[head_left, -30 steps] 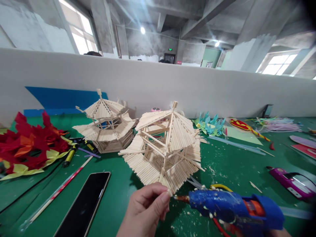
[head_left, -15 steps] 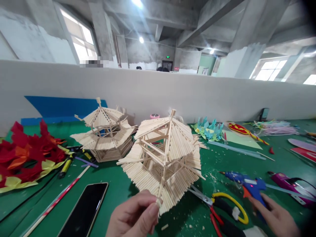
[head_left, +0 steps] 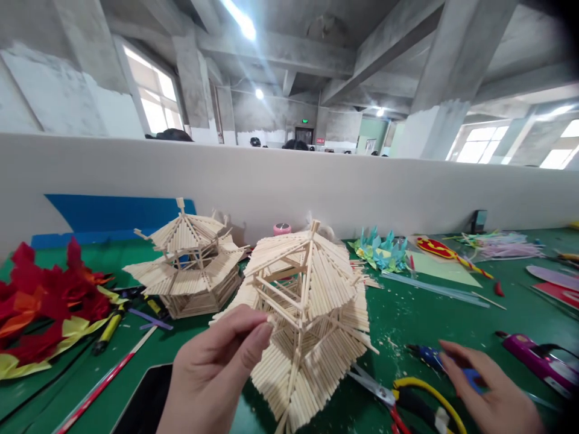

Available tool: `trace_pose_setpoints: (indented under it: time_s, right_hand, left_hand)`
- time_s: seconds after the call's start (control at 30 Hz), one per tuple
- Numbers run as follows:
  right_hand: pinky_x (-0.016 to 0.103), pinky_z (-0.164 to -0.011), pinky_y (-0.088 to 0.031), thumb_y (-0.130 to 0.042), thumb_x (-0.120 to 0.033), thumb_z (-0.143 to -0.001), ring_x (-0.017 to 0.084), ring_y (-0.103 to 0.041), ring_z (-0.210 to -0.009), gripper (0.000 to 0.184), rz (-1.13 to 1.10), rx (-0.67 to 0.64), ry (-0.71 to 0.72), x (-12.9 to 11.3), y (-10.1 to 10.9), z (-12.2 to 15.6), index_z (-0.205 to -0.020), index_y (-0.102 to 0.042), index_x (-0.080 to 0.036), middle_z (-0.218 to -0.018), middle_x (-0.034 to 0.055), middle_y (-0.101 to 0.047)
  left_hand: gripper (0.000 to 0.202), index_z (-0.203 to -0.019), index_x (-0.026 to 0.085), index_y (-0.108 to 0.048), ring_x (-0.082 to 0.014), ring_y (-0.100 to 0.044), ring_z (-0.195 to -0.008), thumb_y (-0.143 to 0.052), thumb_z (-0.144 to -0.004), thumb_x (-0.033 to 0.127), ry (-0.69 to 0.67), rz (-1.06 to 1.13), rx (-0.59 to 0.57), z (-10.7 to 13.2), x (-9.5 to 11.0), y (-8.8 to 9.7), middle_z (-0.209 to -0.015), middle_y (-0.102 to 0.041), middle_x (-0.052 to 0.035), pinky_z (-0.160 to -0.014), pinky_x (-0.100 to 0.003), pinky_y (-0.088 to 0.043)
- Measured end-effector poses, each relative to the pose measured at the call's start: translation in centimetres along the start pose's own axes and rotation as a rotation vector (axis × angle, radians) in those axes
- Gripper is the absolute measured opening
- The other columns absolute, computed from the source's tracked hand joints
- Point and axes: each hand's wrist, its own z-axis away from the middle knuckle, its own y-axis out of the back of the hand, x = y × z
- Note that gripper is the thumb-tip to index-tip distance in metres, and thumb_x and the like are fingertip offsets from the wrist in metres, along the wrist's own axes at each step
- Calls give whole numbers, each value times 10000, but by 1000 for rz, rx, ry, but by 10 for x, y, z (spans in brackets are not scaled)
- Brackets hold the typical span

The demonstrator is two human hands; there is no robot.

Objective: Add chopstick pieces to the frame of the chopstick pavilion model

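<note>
My left hand (head_left: 217, 367) pinches a small pale piece (head_left: 270, 320), mostly hidden, between thumb and forefinger, in front of the nearer stick-built pavilion model (head_left: 323, 277). That model has two tiers of thin wooden sticks, with an opening in its upper roof's left side. My right hand (head_left: 491, 392) is curled round a blue glue gun (head_left: 429, 357) low on the table; its nozzle points left and much of its body is hidden under the fingers. Left of the glue gun lie scissors (head_left: 373, 386) and pliers with yellow-and-black handles (head_left: 429, 395).
A second stick pavilion (head_left: 199, 271) stands behind left. Red paper petals (head_left: 49, 295) and a dark phone (head_left: 145, 398) lie to the left. Blue paper flowers (head_left: 380, 250) and a purple tool (head_left: 538, 358) sit to the right. A white partition (head_left: 289, 187) rises behind the green table.
My left hand has moved up and left with the small piece, off the pavilion's lower front corner. My right hand has moved left and up over the glue gun. The view has tilted up slightly.
</note>
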Motion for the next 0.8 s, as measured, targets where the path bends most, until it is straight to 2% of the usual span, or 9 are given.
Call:
trace_pose_setpoints:
  time_s: [0.03, 0.13, 0.23, 0.33, 0.53, 0.8]
  right_hand:
    - [278, -585, -535, -581, -427, -706, 201, -646, -697, 265, -1, -58, 66, -23, -1, -2, -874, -633, -230, -855, 54, -667]
    - [209, -620, -529, -554, -347, -757, 156, -634, -716, 179, -125, -17, 280, -86, -3, -4, -841, -615, -202, -842, 51, -643]
    - [153, -572, -515, -556, -241, -766, 118, -623, -660, 126, -227, -27, 399, -124, -5, -6, -878, -592, -197, -795, 28, -627]
    - [151, -527, -504, -548, -177, -761, 101, -600, -600, 147, -335, -56, 463, -145, -7, -8, -905, -569, -197, -739, 9, -609]
    - [188, -531, -501, -527, -114, -763, 110, -579, -629, 196, -518, -56, 455, -179, -16, -12, -935, -550, -207, -756, 13, -585]
    - [221, -545, -497, -528, -81, -748, 125, -574, -686, 239, -569, -49, 467, -205, -19, -21, -958, -566, -191, -803, 30, -584]
  left_hand:
    - [60, -693, 255, -676, -77, -490, -613, -685, -660, 205, -44, -41, -18, -3, 1, -1, -687, -601, 53, -523, -112, -400]
    - [92, -703, 278, -665, -79, -500, -616, -652, -690, 188, -142, -126, -55, -10, 6, -1, -694, -596, 58, -526, -106, -403]
    - [139, -705, 303, -670, -84, -528, -623, -637, -696, 169, -215, -169, -65, -14, 12, -1, -705, -613, 58, -537, -109, -418]
    - [194, -708, 306, -679, -91, -547, -629, -625, -693, 121, -277, -198, -92, -16, 17, -2, -701, -621, 51, -544, -119, -428]
    - [240, -748, 300, -666, -108, -560, -676, -607, -705, 71, -388, -272, -194, -23, 18, -4, -706, -629, 39, -600, -155, -435]
    - [130, -766, 227, -672, -137, -570, -644, -591, -743, 128, -369, -316, -370, -40, 14, -5, -690, -600, -12, -586, -230, -448]
